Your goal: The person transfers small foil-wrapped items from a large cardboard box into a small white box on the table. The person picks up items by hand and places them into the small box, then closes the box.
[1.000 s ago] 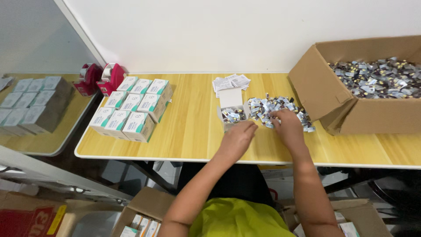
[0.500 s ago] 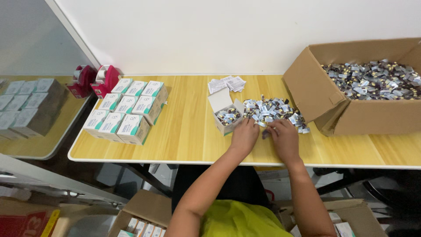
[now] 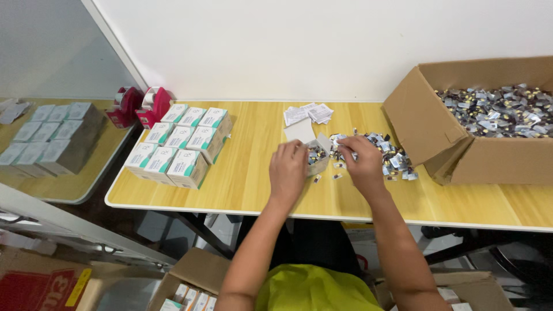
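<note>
The left hand (image 3: 288, 170) rests on the wooden table (image 3: 253, 184) with its fingers (image 3: 295, 151) curled against the side of a small open white box (image 3: 317, 156), steadying it; the box stands upright with its flap raised and is partly filled with little foil packets. The right hand (image 3: 362, 164) is just beside the box on its other side, fingers (image 3: 345, 148) pinched together at the box's opening, though whether they hold a packet cannot be told. Right of that hand lies a loose pile of small silver and dark foil packets (image 3: 391, 152), a few scattered near the box. Behind the box sit several folded white paper leaflets (image 3: 308, 113). At the table's right end a large open cardboard carton (image 3: 438, 132) is full of the same packets. To the left, well apart from the hands, closed white-and-teal boxes (image 3: 178, 147) stand in neat rows, with two red tape dispensers (image 3: 141, 105) beyond them at the table's corner. Below the table edge, another cardboard box (image 3: 187, 276) holds more small boxes.
</note>
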